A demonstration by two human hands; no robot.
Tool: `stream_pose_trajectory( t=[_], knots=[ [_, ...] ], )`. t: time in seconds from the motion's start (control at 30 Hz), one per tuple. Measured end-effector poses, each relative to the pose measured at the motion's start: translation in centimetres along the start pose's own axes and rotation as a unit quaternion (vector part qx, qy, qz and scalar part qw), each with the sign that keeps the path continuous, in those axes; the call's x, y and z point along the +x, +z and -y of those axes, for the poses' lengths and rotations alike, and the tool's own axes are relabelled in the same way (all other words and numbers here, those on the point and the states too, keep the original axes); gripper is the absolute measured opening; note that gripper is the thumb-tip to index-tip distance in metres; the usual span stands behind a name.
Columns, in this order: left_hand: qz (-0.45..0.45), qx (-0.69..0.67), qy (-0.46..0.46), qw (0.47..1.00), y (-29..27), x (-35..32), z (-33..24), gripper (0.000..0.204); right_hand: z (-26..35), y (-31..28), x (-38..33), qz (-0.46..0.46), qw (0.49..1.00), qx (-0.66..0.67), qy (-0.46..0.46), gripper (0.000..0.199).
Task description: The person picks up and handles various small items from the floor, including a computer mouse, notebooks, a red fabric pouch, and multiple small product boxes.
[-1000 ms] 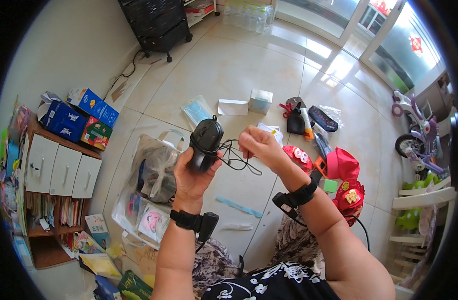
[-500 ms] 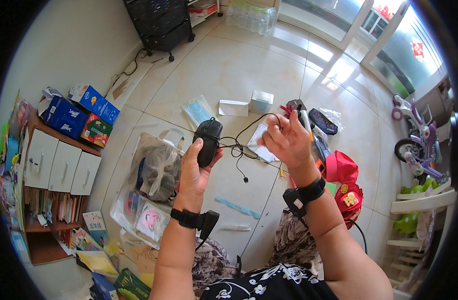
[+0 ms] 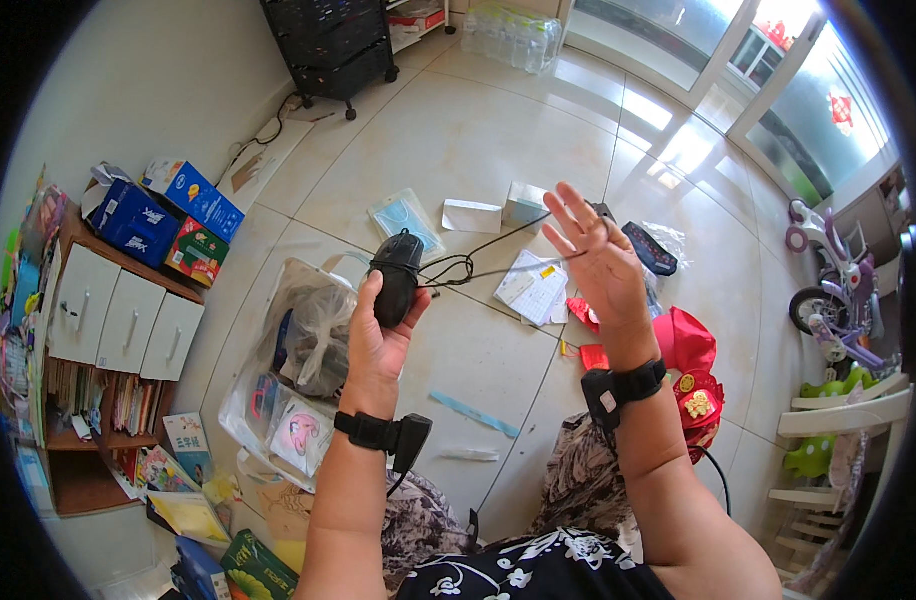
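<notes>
"Pale tiled floor (image 3: 478,130) below: where is the mouse (image 3: 397,280)?"
"Gripped in my left hand (image 3: 380,342), fingers wrapped around it, long axis pointing away from me; its cable (image 3: 509,235) runs rightward to my right hand (image 3: 610,268), fingers spread."

A black wheeled rack (image 3: 328,52) is standing in the frame's upper left, bottles (image 3: 513,40) are sitting at top centre, a white-doored cabinet (image 3: 130,302) is carrying blue boxes (image 3: 135,226) at left, and a small purple bike (image 3: 840,275) is standing at far right.
</notes>
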State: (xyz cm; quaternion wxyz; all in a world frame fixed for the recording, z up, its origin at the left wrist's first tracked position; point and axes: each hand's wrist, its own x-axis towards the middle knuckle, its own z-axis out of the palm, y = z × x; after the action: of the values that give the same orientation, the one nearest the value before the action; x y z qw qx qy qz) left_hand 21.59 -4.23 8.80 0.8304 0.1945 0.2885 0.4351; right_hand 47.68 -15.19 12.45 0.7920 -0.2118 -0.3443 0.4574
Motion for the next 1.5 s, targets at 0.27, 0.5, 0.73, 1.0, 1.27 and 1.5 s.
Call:
stream_pose_trajectory(
  t=[0.27,0.5,0.73,1.0,1.27,1.5],
  knots=[
    [0.112,0.007,-0.039,0.993,0.7,-0.9,-0.5,0.044,-0.6,-0.6,0.3,-0.105,0.829,-0.544,0.08,0.023],
    [0.087,-0.08,0.005,0.993,0.1,-0.4,-0.7,0.048,-0.7,-0.3,-1.2,0.049,0.768,-0.594,0.234,0.035],
    [0.17,-0.089,-0.048,0.98,1.7,-1.6,0.2,0.054,-7.1,3.1,-3.0,0.254,0.77,-0.517,0.275,0.028],
    [0.101,-0.013,0.117,0.988,-1.1,-0.7,-4.4,0.057,-4.4,0.6,-1.1,-0.094,0.883,-0.253,0.384,0.026],
    [0.068,0.096,-0.028,0.993,-0.5,-1.1,-2.1,0.052,-4.0,0.5,-0.4,-0.091,0.942,0.07,0.317,0.022],
    [0.166,0.312,-0.081,0.932,1.1,-1.7,0.1,0.028,-4.6,1.9,-0.8,-0.069,0.97,0.043,0.231,0.035]
  ],
)
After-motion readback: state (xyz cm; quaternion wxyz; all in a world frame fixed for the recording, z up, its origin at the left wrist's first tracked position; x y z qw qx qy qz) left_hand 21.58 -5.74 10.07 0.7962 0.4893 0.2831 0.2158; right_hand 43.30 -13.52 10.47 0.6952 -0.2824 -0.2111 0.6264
